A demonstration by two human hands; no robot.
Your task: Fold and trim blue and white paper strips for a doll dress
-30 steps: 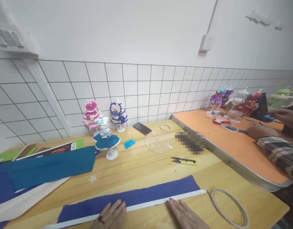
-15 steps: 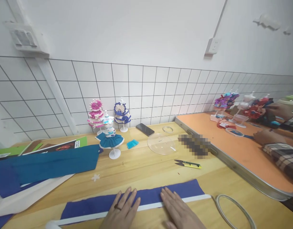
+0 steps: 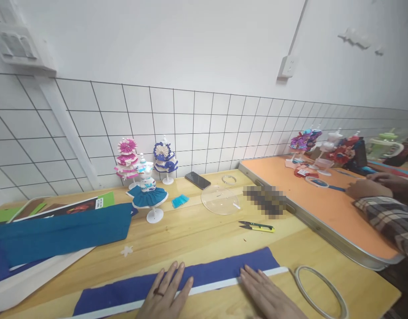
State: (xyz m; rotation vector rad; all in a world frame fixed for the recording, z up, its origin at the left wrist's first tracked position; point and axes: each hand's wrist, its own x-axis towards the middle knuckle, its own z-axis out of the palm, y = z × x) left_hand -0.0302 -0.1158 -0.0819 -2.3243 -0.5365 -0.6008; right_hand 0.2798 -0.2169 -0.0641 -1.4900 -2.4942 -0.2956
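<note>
A long strip of dark blue fabric (image 3: 217, 272) lies across the front of the wooden table, with a narrow white band (image 3: 215, 288) along its near edge. My left hand (image 3: 169, 292) rests on the strip and band with its fingers spread, a dark ring on one finger. Farther right, my right hand (image 3: 268, 292) lies flat, its fingertips on the band and the fabric's edge. Beside the band's right end is a round hoop (image 3: 337, 290). Yellow-handled thread snips (image 3: 257, 227) lie beyond the strip.
Behind are a small dress form in a teal skirt (image 3: 151, 197), a phone (image 3: 198, 180) and a clear disc (image 3: 220, 199). Teal fabric (image 3: 71, 230) covers papers at left. At the orange table (image 3: 323, 204), another person's hands (image 3: 365, 188) are at work beside more dress forms.
My right hand has slid right along the white band, away from my left hand, which stays on the strip. The view has shifted slightly. The other person's hands have come together.
</note>
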